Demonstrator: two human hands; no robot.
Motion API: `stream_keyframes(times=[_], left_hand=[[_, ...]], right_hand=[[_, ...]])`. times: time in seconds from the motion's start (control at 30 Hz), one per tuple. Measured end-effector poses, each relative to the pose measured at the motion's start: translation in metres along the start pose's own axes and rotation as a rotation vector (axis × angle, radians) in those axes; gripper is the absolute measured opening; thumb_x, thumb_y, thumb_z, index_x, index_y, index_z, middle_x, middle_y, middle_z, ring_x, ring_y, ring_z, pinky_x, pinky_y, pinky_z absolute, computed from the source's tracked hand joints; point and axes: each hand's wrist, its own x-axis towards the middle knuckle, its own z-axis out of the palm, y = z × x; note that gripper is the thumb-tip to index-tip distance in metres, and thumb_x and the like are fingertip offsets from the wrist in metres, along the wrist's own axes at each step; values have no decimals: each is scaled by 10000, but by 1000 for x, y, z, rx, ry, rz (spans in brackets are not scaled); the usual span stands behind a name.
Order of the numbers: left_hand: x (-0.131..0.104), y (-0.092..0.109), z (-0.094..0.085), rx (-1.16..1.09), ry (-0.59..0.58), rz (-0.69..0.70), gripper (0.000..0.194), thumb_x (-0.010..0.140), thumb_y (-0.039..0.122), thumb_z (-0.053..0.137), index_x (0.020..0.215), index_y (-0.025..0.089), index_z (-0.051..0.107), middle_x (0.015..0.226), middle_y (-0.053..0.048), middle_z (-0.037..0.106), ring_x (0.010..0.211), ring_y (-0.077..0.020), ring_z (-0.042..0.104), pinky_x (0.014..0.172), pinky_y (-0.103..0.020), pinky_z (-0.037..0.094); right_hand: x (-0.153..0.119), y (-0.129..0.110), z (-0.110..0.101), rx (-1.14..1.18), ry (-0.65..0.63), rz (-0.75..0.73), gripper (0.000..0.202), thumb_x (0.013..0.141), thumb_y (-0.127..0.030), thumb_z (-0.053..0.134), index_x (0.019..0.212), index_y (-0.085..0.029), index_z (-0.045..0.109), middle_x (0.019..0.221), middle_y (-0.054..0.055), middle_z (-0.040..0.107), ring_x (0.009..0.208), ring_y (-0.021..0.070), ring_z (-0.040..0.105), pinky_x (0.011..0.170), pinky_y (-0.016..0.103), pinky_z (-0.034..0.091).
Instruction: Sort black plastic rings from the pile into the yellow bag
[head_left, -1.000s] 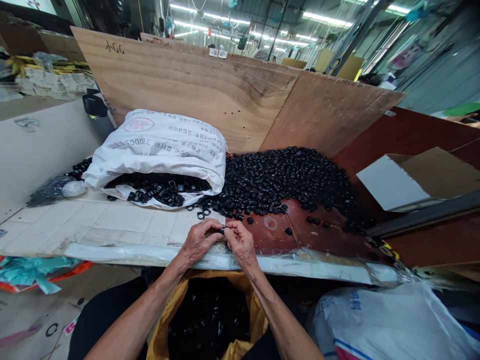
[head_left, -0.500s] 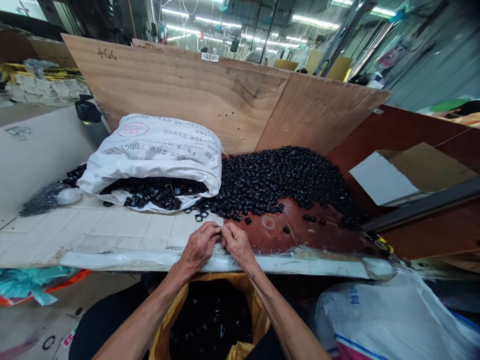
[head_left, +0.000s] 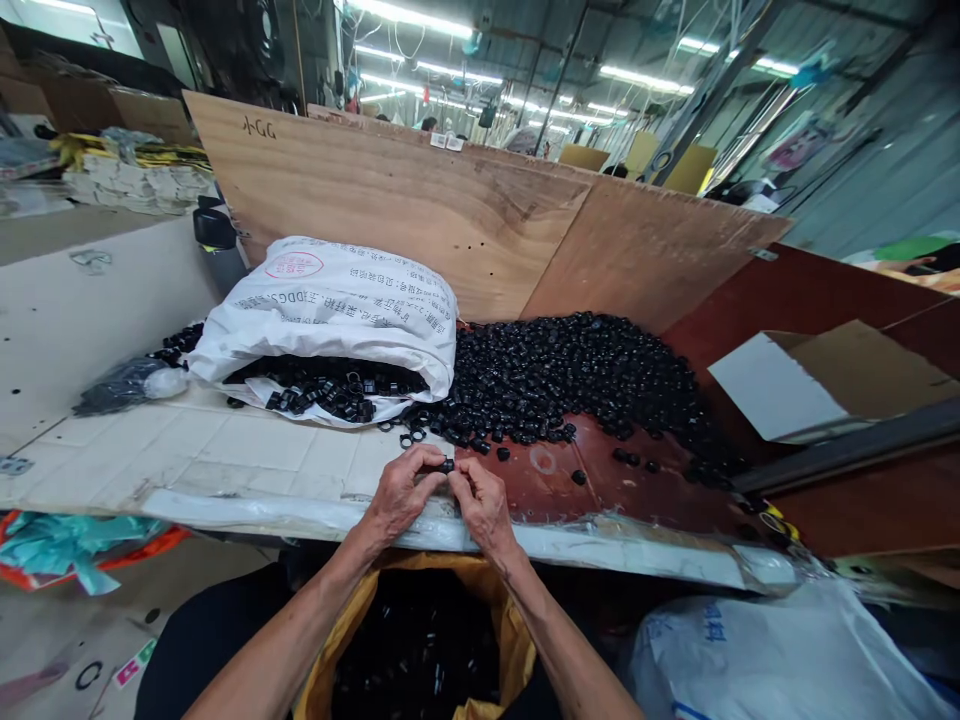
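Observation:
Between the fingertips of my left hand (head_left: 405,492) and my right hand (head_left: 480,500) is a small black plastic part (head_left: 447,465). Both hands pinch it from opposite sides, just above the table's front edge. Beyond them a heap of similar small black parts (head_left: 570,370) spreads over the reddish-brown board. To the left lies a white woven sack (head_left: 337,290), its mouth facing me, with black parts and rings spilling from it. A couple of loose black rings (head_left: 412,439) rest just past my fingers. Below my wrists, a yellow sack (head_left: 360,620) stands open with black parts inside.
Wooden boards (head_left: 405,200) wall the back of the table. An open cardboard box (head_left: 795,385) sits at the right, beside a dark metal bar. A dark bottle (head_left: 219,245) stands behind the sack. A white plastic bag (head_left: 757,650) bulges below the table at right.
The view has shifted slightly, so the scene sits lower and to the right. My fingers have parted a little, and the black part shows more clearly between them.

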Motion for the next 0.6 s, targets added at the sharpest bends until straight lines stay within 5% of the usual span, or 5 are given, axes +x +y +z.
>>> stream_keyframes(times=[0.17,0.5,0.6], left_hand=[[0,0,0,46,-45,50,96,888,145,654,972,191,660,1012,-62,698,966,-192,676,884,-329,542],[-8,-6,3,309,-79,327,232,943,74,532,1120,192,625,1126,-103,679,1075,-205,676,925,-347,573],[-6,-7,4,312,-52,306,225,937,82,538,1106,194,637,1105,-99,689,1059,-210,683,914,-349,576]], right_hand=[[-1,-1,2,77,18,57,253,953,-418,565,927,-181,650,707,-14,564,582,127,479,537,233,366],[7,6,-1,177,-80,259,408,930,-501,540,659,-200,491,598,-47,420,555,110,361,510,233,270],[10,9,0,248,-116,345,420,903,-530,569,652,-207,477,569,-54,408,511,104,329,475,233,247]])
